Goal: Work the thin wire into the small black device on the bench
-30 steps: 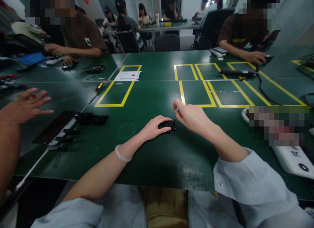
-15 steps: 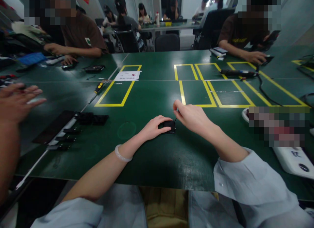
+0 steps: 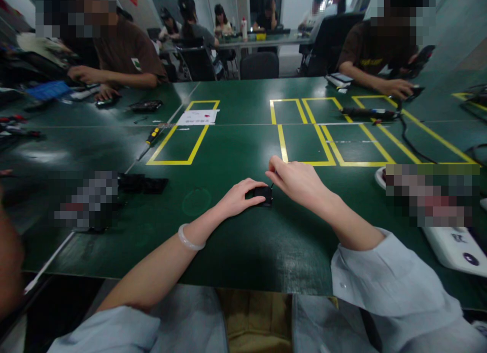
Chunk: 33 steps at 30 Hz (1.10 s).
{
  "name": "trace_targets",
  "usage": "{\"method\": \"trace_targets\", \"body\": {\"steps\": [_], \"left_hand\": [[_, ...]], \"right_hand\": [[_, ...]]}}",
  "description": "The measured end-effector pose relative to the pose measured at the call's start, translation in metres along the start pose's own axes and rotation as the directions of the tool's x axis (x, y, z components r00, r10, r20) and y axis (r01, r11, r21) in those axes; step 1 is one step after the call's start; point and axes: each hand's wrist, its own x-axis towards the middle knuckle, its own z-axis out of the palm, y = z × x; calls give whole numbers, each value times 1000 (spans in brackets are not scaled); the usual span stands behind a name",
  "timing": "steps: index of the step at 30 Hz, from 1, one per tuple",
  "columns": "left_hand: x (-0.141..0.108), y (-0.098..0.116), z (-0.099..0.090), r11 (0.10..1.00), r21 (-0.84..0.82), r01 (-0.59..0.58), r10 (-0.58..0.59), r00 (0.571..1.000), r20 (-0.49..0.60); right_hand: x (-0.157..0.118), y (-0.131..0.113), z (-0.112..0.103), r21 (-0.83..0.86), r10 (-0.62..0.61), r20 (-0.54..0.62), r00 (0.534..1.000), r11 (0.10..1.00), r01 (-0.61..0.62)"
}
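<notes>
A small black box-shaped part [image 3: 264, 195] lies on the green table [image 3: 243, 241] in front of me. My left hand [image 3: 243, 196] grips it from the left, thumb on the near side and fingers on the far side. Just right of it, my right hand [image 3: 294, 178] is closed in a pinch. A thin dark shaft shows below those fingertips and reaches the part's right edge; most of it is hidden, so its kind cannot be told.
Several black parts [image 3: 152, 184] lie to the left. Beyond are a yellow-and-black screwdriver [image 3: 153, 136], a white paper label [image 3: 198, 117] and yellow tape outlines [image 3: 171, 163]. A corded dark tool [image 3: 369, 112] is at the right, above a white device [image 3: 456, 249]. Co-workers sit across.
A co-worker's hand at the left has drawn back almost out of view. My hands and the black part stay nearly in place.
</notes>
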Motion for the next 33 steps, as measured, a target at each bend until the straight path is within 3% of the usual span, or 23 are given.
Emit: {"method": "trace_targets", "body": {"steps": [8, 33], "left_hand": [[0, -3, 1, 1000, 8, -19, 19, 1000, -12], [0, -3, 1, 1000, 6, -14, 14, 1000, -9]], "right_hand": [[-2, 0, -1, 53, -9, -60, 998, 999, 12], [-1, 0, 0, -10, 4, -64, 998, 1000, -4]]}}
